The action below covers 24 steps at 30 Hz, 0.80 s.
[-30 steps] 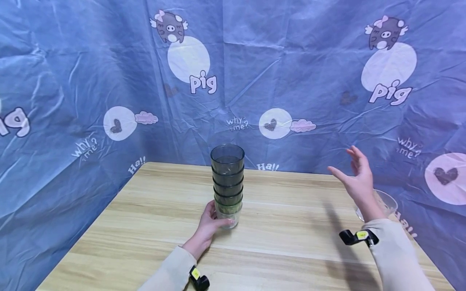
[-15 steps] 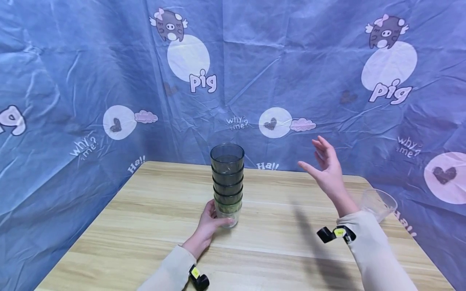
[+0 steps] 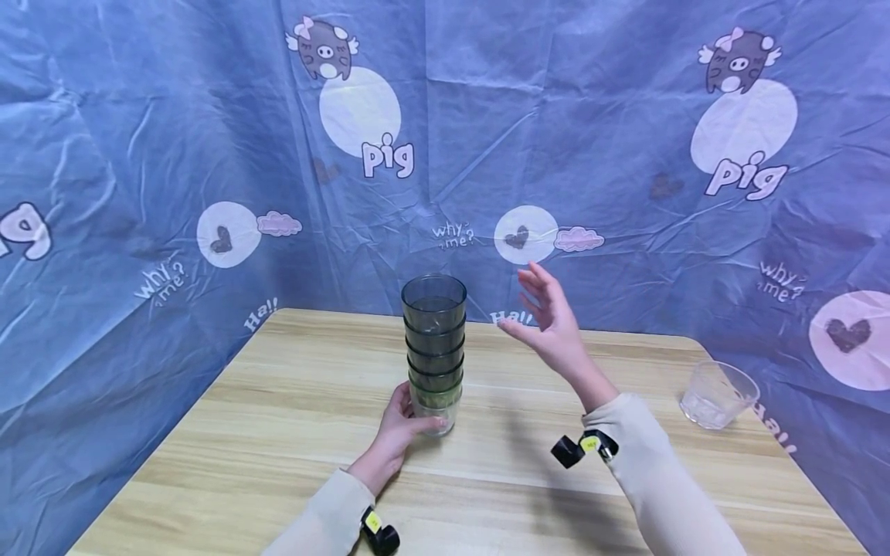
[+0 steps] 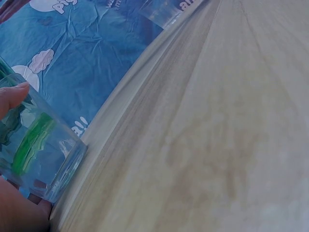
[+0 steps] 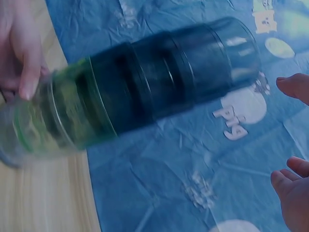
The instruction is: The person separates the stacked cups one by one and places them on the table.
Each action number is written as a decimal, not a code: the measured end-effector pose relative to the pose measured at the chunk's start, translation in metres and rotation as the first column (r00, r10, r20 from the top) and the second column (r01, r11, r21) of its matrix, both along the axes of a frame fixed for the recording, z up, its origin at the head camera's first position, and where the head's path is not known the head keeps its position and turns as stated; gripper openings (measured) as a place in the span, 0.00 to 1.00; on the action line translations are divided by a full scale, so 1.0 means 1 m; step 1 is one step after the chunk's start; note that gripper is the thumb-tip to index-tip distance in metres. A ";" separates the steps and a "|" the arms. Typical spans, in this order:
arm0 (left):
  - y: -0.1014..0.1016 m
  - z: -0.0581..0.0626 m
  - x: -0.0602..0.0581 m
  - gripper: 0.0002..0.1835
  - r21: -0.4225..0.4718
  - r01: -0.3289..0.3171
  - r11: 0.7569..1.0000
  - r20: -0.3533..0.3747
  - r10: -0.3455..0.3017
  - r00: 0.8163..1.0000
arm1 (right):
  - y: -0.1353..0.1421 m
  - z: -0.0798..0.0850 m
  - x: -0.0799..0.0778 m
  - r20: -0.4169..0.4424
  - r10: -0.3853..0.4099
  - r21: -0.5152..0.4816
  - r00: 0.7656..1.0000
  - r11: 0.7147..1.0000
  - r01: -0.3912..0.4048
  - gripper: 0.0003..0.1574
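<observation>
A tall stack of nested glasses [image 3: 434,340] stands upright on the wooden table, dark grey-green above, with a green one and a clear one at the bottom. My left hand [image 3: 396,432] grips the lowest clear glass [image 4: 43,150], thumb across its front and fingers behind. To the right of the stack my right hand [image 3: 552,328] is raised in the air, thumb and fingers spread apart, holding nothing. In the right wrist view its fingertips [image 5: 292,87] are just off the stack's top rim.
A single clear glass [image 3: 716,395] stands near the table's right edge. The wooden table [image 3: 278,463] is backed by a blue printed cloth [image 3: 473,100] with pig pictures, which hangs behind and along both sides.
My right hand has moved left, from in front of the lone clear glass toward the stack, so that glass now shows fully. The left hand and the stack have stayed still.
</observation>
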<state>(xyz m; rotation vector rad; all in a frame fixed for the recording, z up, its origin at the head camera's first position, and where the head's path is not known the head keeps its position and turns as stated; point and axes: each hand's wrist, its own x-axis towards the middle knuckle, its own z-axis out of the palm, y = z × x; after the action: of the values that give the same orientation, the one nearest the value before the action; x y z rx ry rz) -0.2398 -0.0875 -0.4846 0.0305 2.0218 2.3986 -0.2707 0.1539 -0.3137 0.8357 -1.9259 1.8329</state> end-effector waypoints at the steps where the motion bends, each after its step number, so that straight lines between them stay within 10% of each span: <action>1: 0.000 0.000 0.000 0.47 0.001 -0.001 1.000 -0.001 0.001 1.000 | -0.004 -0.001 0.000 -0.004 0.017 0.002 1.000 1.000 -0.017 0.57; 14: -0.001 0.000 0.003 0.47 -0.001 0.001 1.000 -0.001 -0.001 1.000 | -0.048 0.008 -0.001 0.054 0.209 0.004 0.976 0.978 -0.210 0.61; 24: 0.001 0.001 0.003 0.46 0.001 0.005 1.000 -0.011 -0.005 1.000 | -0.063 0.017 -0.003 0.084 0.204 0.117 0.975 0.970 -0.213 0.65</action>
<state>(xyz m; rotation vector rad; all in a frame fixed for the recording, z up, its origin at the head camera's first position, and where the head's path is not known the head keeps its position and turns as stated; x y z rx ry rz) -0.2370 -0.0868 -0.4835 0.0484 2.0223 2.4022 -0.2738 0.0913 -0.2965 1.0628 -2.0851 1.8976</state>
